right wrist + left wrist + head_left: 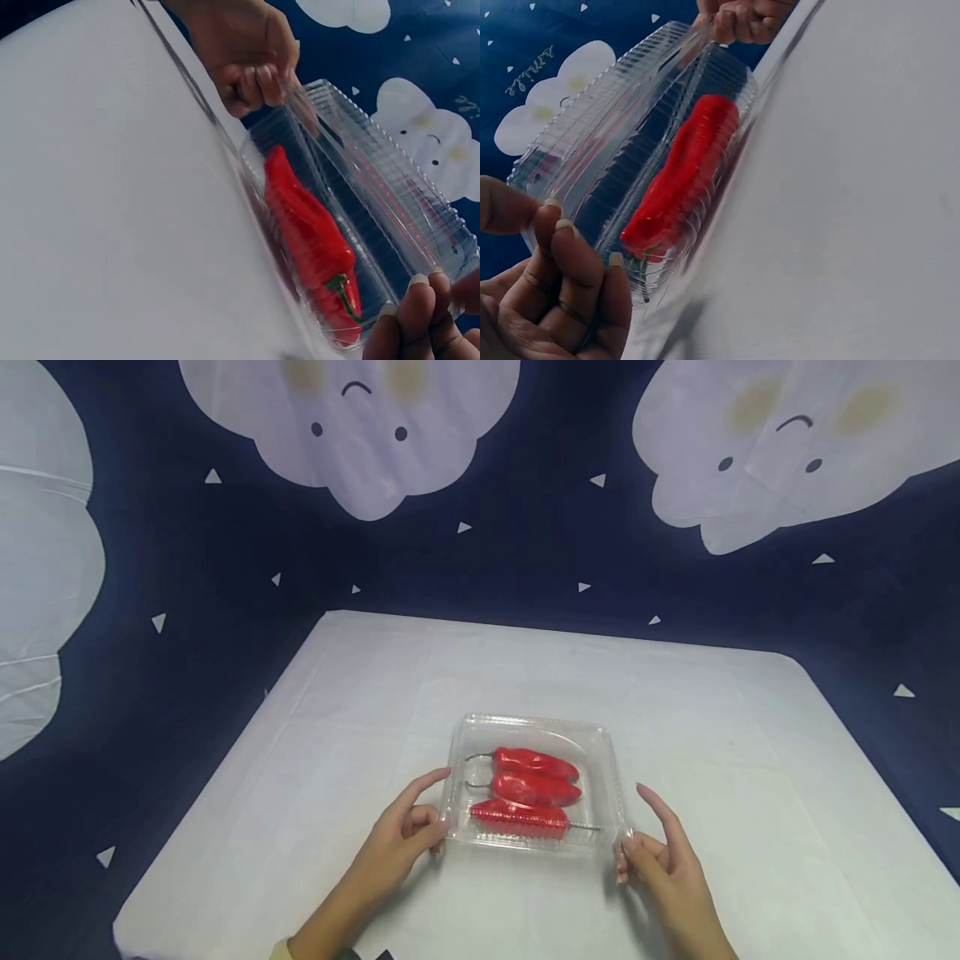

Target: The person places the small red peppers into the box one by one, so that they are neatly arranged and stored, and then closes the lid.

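Note:
A clear plastic clamshell container [540,843] stands on the white table with three red peppers inside. The middle pepper [536,789] and the far one have their stems to the left; the near pepper [517,820] points its stem right. At the near left corner, my left hand [393,843] pinches the container's rim between thumb and curled fingers. My right hand [671,868] pinches the near right corner, its index finger raised off the plastic. From the left wrist, the lid [592,135] shows above the base; whether it is fully latched I cannot tell.
White cloth covers the table [375,693] on all sides of the container. Behind hangs a dark blue curtain [525,577] printed with clouds and small white triangles.

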A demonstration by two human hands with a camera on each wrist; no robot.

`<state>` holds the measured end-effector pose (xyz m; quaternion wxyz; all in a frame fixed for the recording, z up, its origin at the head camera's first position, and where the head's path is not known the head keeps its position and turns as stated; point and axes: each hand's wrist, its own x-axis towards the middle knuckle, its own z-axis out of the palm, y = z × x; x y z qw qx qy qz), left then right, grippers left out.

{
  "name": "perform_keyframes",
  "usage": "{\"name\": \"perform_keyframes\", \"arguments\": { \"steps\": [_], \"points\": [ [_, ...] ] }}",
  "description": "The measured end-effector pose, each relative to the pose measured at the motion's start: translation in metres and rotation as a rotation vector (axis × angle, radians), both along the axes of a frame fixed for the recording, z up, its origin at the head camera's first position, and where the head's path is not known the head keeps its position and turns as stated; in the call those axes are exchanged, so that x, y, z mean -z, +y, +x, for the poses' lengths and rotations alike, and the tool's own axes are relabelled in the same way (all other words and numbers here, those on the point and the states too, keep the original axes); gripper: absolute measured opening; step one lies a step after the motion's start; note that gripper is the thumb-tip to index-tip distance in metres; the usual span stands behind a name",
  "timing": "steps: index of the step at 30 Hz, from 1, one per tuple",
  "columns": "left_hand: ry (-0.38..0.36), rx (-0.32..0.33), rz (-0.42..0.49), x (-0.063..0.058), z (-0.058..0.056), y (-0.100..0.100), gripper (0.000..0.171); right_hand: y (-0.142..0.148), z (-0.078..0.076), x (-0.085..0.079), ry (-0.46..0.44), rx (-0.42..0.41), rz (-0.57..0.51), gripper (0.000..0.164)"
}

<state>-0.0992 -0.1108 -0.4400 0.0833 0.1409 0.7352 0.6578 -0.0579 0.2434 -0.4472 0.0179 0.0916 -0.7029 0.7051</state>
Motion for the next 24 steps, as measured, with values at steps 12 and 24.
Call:
{"name": "perform_keyframes", "arguments": {
  "steps": [12, 24],
  "points": [
    [-0.068, -0.034, 0.021, 0.006, -0.028, 0.006, 0.063, -0.001, -0.027, 0.000, 0.052, -0.010, -0.070, 0.072],
    [0.025, -0.063, -0.038, 0.011, -0.028, 0.012, 0.061, 0.000, -0.024, 0.003, -0.053, 0.037, -0.035, 0.065]
  ]
}}
